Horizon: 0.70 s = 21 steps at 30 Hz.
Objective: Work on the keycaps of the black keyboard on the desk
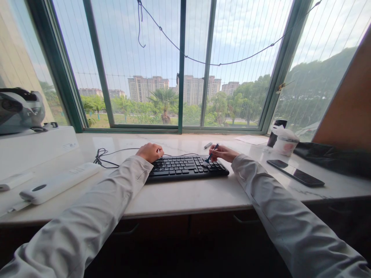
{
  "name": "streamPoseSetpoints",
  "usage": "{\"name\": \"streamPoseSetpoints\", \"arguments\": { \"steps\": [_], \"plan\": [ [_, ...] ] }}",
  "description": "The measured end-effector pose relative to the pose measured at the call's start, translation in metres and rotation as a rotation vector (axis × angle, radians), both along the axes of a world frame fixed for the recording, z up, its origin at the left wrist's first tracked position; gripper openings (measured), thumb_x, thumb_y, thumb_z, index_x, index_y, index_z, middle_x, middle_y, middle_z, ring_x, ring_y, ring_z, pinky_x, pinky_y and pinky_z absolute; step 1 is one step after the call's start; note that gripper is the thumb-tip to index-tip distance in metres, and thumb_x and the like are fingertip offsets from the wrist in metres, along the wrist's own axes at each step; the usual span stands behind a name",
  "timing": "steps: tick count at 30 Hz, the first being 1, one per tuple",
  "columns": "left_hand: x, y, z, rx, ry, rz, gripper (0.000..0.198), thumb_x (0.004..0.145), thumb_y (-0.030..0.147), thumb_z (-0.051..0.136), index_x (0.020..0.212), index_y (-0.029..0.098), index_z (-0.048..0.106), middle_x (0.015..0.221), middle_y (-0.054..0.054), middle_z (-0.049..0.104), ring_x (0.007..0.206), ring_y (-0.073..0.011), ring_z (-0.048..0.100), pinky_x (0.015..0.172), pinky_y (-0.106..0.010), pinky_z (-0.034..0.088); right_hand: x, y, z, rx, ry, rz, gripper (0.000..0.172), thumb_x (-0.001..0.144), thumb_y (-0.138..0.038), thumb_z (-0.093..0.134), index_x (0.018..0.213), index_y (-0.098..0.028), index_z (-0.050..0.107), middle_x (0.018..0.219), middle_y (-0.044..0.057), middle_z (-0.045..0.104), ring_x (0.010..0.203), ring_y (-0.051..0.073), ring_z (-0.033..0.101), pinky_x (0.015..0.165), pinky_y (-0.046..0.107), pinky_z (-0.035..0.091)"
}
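Note:
A black keyboard (185, 173) lies flat on the white marble-patterned counter. My left hand (150, 152) is closed over its far left corner, the fingers curled and partly hidden. Pinched in my right hand (223, 153) is a small dark blue brush (208, 158), held at a slant. Its pale bristles touch the keys at the keyboard's right end, around the number pad. A small silver and dark object (208, 145) rests on the counter just behind the keyboard.
Left, a black cable (100, 157) lies coiled beside a long white device (60, 183) and a white box (37, 144). Right, a phone (295, 173), a plastic-wrapped cup (285, 142) and a black bag (327, 156) sit on the counter (185, 199). Windows stand behind.

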<state>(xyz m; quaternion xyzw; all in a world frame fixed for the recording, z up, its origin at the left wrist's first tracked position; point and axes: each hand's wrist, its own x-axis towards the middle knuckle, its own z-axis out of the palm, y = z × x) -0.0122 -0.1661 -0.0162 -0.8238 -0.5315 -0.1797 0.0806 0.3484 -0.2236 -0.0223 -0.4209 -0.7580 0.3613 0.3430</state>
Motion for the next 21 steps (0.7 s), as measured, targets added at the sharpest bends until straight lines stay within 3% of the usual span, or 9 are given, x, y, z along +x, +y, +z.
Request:
{"name": "streamPoseSetpoints", "arguments": {
  "steps": [7,15,21],
  "plan": [
    [0.0013,-0.0027,0.002,-0.006,0.005,0.003,0.033,0.075,0.04,0.044,0.084,0.029,0.074,0.084,-0.002,0.072,0.077,-0.0207,0.061,0.065,-0.027,0.041,0.0017,-0.0058,0.0045,-0.043,-0.059,0.021,0.047,0.073,-0.058,0.066,0.086,-0.014,0.058,0.078,0.008,0.07,0.067,0.014,0.06,0.062,0.029,0.045],
    [0.0011,-0.0021,0.0009,-0.006,0.003,0.001,0.032,0.074,0.04,0.045,0.083,0.029,0.074,0.084,-0.002,0.072,0.077,-0.021,0.062,0.064,-0.027,0.041,-0.0003,-0.005,0.0069,-0.028,0.01,0.021,0.04,0.078,-0.056,0.061,0.078,-0.018,0.051,0.06,0.002,0.063,0.055,0.013,0.054,0.053,0.027,0.039],
    [0.0008,-0.0001,-0.0003,0.001,0.007,0.004,0.033,0.075,0.04,0.044,0.082,0.029,0.074,0.083,-0.002,0.071,0.077,-0.0207,0.062,0.064,-0.027,0.041,0.0035,-0.0087,0.0079,0.056,-0.003,-0.083,0.038,0.081,-0.056,0.056,0.074,-0.019,0.051,0.051,0.001,0.059,0.048,0.013,0.049,0.051,0.028,0.036]
  ]
}}
